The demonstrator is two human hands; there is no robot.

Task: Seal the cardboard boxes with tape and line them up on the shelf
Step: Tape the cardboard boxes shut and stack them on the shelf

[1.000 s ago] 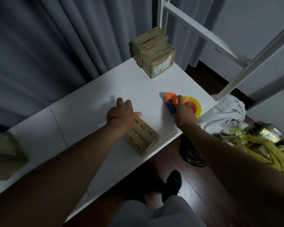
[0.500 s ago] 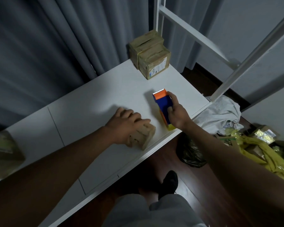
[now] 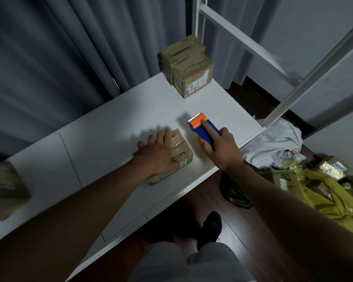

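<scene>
While your left hand point(image 3: 159, 154) lies flat on the small box point(image 3: 178, 152) near the shelf's point(image 3: 110, 127) front edge, fingers straight and pressing its top, your right hand point(image 3: 220, 148) grips the tape dispenser point(image 3: 202, 128) just beside it, index finger extended along the blue body. Two taped boxes point(image 3: 189, 67) stand touching at the back right corner.

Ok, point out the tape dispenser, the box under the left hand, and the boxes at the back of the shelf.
tape dispenser point(image 3: 199, 123): head view, orange front end.
box point(image 3: 182, 151): head view, bare top face.
back boxes point(image 3: 194, 78): head view, nearer box's top.
</scene>
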